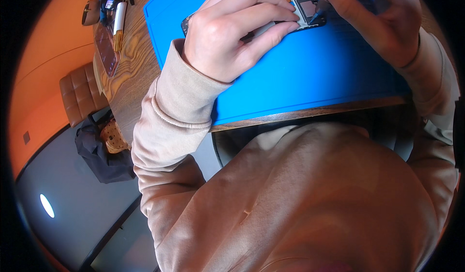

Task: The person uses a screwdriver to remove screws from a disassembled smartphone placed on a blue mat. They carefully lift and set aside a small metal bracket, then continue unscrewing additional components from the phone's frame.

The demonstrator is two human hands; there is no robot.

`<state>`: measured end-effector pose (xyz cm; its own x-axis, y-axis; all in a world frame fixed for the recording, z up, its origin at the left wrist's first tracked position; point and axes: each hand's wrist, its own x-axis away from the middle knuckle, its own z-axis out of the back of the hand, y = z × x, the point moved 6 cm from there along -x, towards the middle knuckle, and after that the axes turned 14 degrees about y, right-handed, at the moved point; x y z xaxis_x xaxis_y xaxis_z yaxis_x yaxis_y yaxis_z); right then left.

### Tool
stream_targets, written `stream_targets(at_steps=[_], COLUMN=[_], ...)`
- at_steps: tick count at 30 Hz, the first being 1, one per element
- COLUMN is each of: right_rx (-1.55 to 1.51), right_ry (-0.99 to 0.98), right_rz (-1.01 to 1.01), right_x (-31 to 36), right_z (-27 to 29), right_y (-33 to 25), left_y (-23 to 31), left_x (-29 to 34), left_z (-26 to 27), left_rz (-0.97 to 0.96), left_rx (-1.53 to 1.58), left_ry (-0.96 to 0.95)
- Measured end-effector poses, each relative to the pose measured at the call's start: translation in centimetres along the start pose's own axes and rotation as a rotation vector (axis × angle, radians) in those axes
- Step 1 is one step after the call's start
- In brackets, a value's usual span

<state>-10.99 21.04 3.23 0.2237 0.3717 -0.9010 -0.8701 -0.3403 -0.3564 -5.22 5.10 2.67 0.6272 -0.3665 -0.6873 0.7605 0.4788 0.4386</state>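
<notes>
An opened smartphone (305,7) with its inner boards and metal parts showing lies on a blue work mat (300,73) at the top of the view. My left hand (237,27) reaches over the phone, fingers curled and thumb along its near edge, holding it against the mat. Much of the phone's left part is hidden under this hand. My right hand (382,18) is raised over the phone's right end with its fingers pinched. From it a thin, dark pointed tool (316,16) slants down to the phone's right part; its upper end is mostly out of sight.
On the wooden table (131,73) left of the mat lie a brush (118,25) with a white handle, a reddish flat phone-shaped panel (105,49) and several dark tools. Beyond the table stand a brown cushioned seat (82,93) and a dark bag (104,151).
</notes>
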Motion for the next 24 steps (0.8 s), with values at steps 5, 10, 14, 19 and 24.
stream_targets(at_steps=[5, 10, 14, 19, 24], right_rx=[-0.010, -0.016, -0.015, -0.016, -0.018], right_ry=[-0.004, -0.006, -0.010, -0.015, -0.019], right_rz=[-0.032, -0.045, -0.058, -0.068, -0.079], right_x=[-0.07, -0.12, -0.09, -0.15, -0.32], right_z=[0.02, 0.03, -0.03, -0.02, -0.03], right_y=[-0.07, -0.12, -0.08, -0.11, -0.18], left_y=[0.12, 0.55, 0.38, -0.06, -0.19], left_x=[-0.27, -0.40, -0.39, -0.01, 0.02], left_z=[-0.06, 0.07, 0.05, -0.02, -0.03], left_rz=[0.007, 0.064, 0.049, 0.016, 0.015], left_rx=[0.022, -0.027, -0.002, 0.016, 0.057], left_ry=[0.013, -0.043, -0.019, -0.005, 0.021])
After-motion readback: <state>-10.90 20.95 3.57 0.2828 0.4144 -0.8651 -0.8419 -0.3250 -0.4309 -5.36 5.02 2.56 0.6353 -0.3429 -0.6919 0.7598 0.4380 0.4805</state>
